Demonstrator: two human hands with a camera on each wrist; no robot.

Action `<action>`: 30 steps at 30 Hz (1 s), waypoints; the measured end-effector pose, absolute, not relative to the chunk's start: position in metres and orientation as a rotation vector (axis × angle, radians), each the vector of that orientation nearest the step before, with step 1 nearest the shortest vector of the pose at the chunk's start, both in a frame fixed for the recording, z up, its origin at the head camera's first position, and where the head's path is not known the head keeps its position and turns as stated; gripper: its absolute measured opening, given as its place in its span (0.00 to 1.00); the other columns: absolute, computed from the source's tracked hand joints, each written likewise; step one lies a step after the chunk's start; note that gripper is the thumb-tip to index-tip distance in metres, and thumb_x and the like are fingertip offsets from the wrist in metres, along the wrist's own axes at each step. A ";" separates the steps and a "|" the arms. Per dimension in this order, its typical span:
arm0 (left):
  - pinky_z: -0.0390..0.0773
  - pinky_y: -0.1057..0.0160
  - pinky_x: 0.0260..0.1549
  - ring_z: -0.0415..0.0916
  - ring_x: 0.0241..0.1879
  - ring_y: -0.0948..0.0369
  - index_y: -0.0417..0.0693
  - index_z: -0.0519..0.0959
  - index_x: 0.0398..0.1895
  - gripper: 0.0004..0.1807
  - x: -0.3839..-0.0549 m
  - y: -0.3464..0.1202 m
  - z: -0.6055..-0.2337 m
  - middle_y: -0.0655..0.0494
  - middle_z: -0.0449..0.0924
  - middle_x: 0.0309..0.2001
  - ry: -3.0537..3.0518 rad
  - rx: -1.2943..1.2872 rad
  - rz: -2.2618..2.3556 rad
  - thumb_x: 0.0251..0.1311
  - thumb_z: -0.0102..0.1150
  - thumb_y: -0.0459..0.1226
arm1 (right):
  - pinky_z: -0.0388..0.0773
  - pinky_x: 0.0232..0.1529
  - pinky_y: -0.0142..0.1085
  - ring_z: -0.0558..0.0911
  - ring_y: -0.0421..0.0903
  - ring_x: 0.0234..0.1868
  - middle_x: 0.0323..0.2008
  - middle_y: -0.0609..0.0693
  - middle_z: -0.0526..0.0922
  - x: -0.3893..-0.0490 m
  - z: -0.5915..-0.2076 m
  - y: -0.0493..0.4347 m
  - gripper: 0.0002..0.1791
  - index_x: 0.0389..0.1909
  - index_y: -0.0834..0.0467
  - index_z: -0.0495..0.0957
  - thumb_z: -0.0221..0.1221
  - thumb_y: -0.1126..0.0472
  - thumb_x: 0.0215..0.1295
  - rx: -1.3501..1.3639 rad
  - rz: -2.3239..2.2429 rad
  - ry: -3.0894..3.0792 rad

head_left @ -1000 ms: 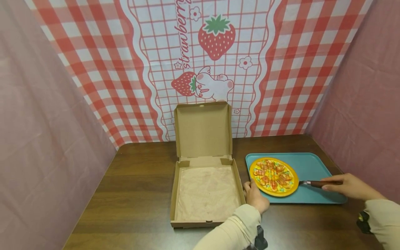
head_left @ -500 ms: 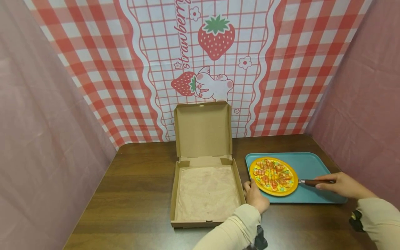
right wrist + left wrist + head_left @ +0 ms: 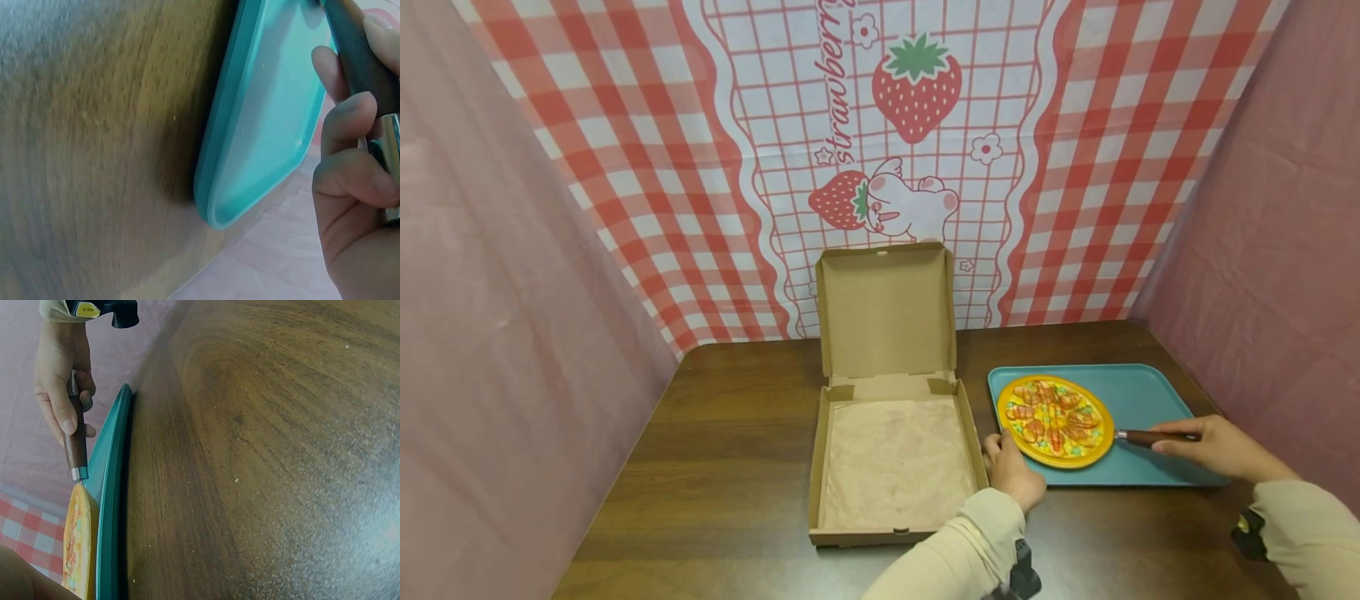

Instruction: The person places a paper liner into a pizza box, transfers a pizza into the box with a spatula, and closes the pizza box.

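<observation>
A round toy-like pizza [image 3: 1056, 422] with a yellow rim lies on the left part of a teal tray [image 3: 1157, 400]. My right hand [image 3: 1225, 447] grips the dark wooden handle of a spatula [image 3: 1146, 437], whose metal neck meets the pizza's right edge; the blade is hidden beneath the pizza. In the right wrist view, the fingers curl round the spatula handle [image 3: 359, 53]. My left hand [image 3: 1017, 479] holds the tray at its front left edge, thumb right by the pizza's rim. Only a blurred part of the left hand [image 3: 25, 581] shows in the left wrist view.
An open cardboard pizza box [image 3: 816, 467] stands left of the tray, lid raised, with brown paper [image 3: 898, 467] lining it. Its right wall is close beside my left hand. A checked strawberry cloth [image 3: 917, 200] hangs behind the wooden table [image 3: 715, 450], with pink curtains [image 3: 1262, 250] at the sides.
My right hand has moved left with the spatula, and less of its metal neck shows at the pizza's edge. The left hand, tray and box stay in place.
</observation>
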State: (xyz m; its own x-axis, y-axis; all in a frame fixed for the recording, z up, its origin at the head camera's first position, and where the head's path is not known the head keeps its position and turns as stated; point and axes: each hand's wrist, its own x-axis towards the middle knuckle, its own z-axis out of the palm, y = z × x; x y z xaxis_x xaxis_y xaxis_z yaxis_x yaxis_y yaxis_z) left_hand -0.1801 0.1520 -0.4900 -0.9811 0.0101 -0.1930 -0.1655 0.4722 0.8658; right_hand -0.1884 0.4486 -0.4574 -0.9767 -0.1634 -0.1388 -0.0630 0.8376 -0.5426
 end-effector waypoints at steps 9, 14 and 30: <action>0.74 0.60 0.49 0.61 0.59 0.52 0.42 0.64 0.71 0.45 -0.180 0.151 -0.487 0.50 0.61 0.57 2.543 -0.131 1.521 0.42 0.61 0.20 | 0.66 0.27 0.28 0.68 0.34 0.29 0.40 0.57 0.87 -0.187 -0.457 0.442 0.26 0.52 0.66 0.82 0.62 0.48 0.66 -0.129 -0.764 2.903; 0.74 0.59 0.49 0.61 0.58 0.52 0.41 0.64 0.70 0.45 -0.180 0.151 -0.488 0.49 0.61 0.57 2.552 -0.121 1.520 0.42 0.62 0.20 | 0.65 0.24 0.27 0.67 0.33 0.26 0.27 0.53 0.86 -0.182 -0.460 0.438 0.26 0.52 0.67 0.81 0.63 0.49 0.64 -0.120 -0.766 2.934; 0.74 0.59 0.49 0.60 0.59 0.52 0.43 0.63 0.71 0.47 -0.179 0.149 -0.487 0.50 0.61 0.57 2.543 -0.126 1.511 0.41 0.62 0.20 | 0.65 0.24 0.28 0.68 0.30 0.28 0.38 0.58 0.88 -0.174 -0.464 0.438 0.26 0.53 0.69 0.80 0.63 0.51 0.65 -0.131 -0.871 2.913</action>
State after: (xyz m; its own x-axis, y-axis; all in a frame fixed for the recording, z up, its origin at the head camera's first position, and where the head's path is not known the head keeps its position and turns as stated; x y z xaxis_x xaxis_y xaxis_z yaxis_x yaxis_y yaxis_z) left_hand -0.1795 0.1495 -0.4868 -0.9800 0.0194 -0.1978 -0.1645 0.4795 0.8620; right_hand -0.1739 0.4377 -0.4637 -0.9915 -0.1101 -0.0693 -0.0540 0.8330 -0.5506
